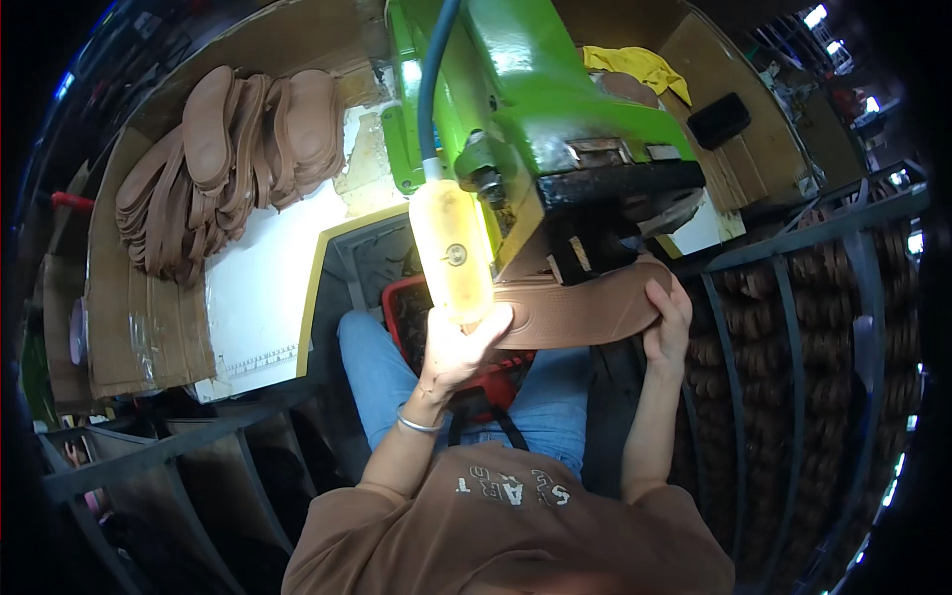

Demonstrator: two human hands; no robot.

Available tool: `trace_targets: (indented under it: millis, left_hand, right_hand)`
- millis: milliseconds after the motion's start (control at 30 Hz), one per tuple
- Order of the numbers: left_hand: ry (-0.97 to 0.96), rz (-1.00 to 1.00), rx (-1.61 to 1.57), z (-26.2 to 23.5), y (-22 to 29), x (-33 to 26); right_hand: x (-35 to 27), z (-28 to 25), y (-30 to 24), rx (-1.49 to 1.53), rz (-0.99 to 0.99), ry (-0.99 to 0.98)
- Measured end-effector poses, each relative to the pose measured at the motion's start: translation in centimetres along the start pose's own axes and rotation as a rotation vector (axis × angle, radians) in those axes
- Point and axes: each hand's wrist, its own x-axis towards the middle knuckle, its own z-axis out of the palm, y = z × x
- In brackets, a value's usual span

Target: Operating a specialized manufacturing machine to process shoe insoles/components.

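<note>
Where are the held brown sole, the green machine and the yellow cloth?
Brown sole [583,313], head view: middle of its face.
Green machine [555,104], head view: upper casing.
Yellow cloth [640,69], head view: its folds.

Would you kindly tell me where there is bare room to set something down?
The white tabletop looks bare between the pile of brown soles and its yellow edge. At the green machine it is crowded: near the glowing lamp, the left hand and right hand hold a single sole.
</note>
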Motion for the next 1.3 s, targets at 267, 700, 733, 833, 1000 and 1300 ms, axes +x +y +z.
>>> trace_targets:
  millis: [267,700,733,833,1000,1300]
  left_hand:
    - [0.133,0.050,-0.148,-5.6,3.4,-2.2]
    - [-0.290,-0.260,0.209,-11.3,0.5,-7.4]
    - [-0.368,-0.200,0.293,-9.2,0.7,-6.1]
    - [-0.166,-0.085,0.169,-1.8,0.9,-2.0]
    - [0.037,0.230,0.374,1.8,-0.4,0.6]
    - [0.153,0.074,-0.204,3.1,-1.1,-1.8]
  right_hand:
    - [-0.6,6.4,3.2,0.032,0.051,-0.178]
    - [-1.9,11.8,5.1,-0.134,-0.022,-0.445]
    - [-1.8,11.7,5.1,-0.179,0.013,-0.450]
    - [-2.5,11.7,4.8,-0.242,-0.017,-0.391]
    - [-7.1,7.3,8.0,-0.325,-0.099,-0.254]
    - [-14.1,-3.3,4.0,-0.271,0.390,-0.243]
